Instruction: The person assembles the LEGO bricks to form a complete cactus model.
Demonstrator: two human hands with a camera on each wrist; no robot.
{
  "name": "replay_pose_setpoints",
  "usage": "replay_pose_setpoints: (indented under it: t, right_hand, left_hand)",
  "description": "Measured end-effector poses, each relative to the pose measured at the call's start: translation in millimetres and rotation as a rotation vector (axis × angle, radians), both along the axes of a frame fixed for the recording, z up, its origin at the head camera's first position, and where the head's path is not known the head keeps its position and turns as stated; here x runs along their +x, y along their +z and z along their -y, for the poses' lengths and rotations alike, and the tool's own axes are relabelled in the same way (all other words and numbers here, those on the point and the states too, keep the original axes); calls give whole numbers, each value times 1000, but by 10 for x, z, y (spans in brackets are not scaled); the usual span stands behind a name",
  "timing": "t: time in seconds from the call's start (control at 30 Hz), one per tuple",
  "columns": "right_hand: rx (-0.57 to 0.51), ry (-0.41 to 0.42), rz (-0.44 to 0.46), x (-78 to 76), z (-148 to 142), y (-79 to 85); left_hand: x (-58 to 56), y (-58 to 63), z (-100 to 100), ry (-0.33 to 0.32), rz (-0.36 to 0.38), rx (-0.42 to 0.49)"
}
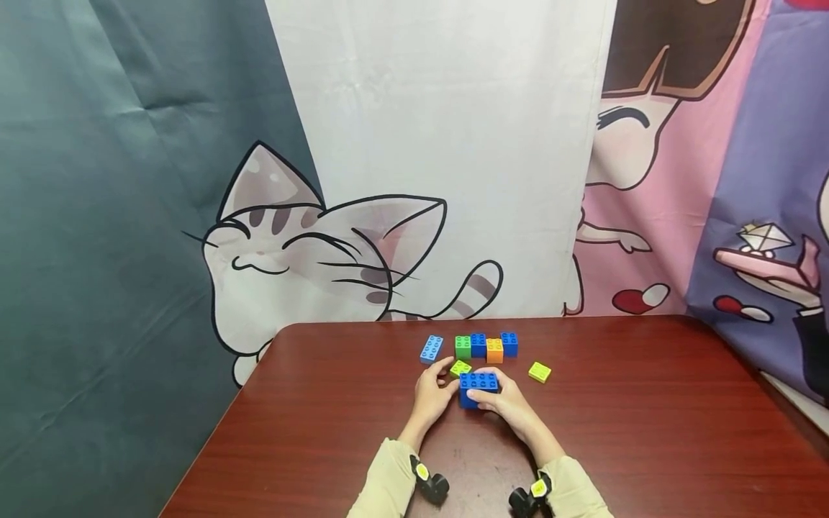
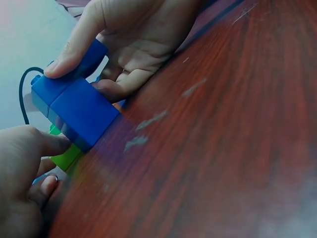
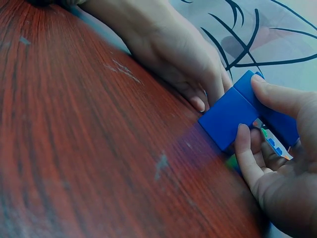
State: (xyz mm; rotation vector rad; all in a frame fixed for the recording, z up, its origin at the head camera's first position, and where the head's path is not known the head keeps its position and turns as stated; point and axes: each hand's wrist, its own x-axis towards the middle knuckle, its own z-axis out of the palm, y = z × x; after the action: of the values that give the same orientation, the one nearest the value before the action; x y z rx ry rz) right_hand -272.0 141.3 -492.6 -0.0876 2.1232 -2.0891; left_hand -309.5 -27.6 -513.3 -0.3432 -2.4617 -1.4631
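A joined piece of blue bricks (image 1: 478, 381), with a long studded brick on top and a square block (image 2: 84, 111) below it, stands at the middle of the table. My right hand (image 1: 512, 404) pinches it from the right, thumb on the upper brick and a finger against the lower block (image 3: 230, 116). From the left, my left hand (image 1: 430, 397) reaches in with loosely bent fingers; its thumb is at the blue piece's left side, and whether it presses there I cannot tell. Beside those fingers, just behind the blue piece, lies a lime brick (image 1: 460, 368).
Behind the hands stand a green brick (image 1: 463, 347), an orange brick (image 1: 494, 350) and two blue bricks (image 1: 509, 344) in a row. A light blue flat brick (image 1: 431, 349) lies to their left, another lime brick (image 1: 540, 372) to the right. A printed curtain (image 1: 453, 144) hangs behind the table (image 1: 311, 417).
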Motion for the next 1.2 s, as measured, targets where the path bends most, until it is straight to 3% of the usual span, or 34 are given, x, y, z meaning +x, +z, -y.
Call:
replay_pose_setpoints:
  t: [0.2, 0.47, 0.77, 0.87, 1.2]
  right_hand:
    - [-1, 10, 2, -1, -3, 1]
    - [-1, -4, 8, 3, 4, -16]
    - [4, 5, -15, -11, -8, -9]
    - [9, 13, -15, -12, -4, -6]
    - [19, -3, -9, -5, 0, 7]
  left_hand:
    - [-53, -1, -19, 5, -18, -38]
    - [-42, -31, -28, 19, -31, -64]
    - [-60, 12, -38, 2, 2, -234]
    - [-63, 11, -38, 11, 2, -217]
    - [-75, -17, -48, 30, 7, -31]
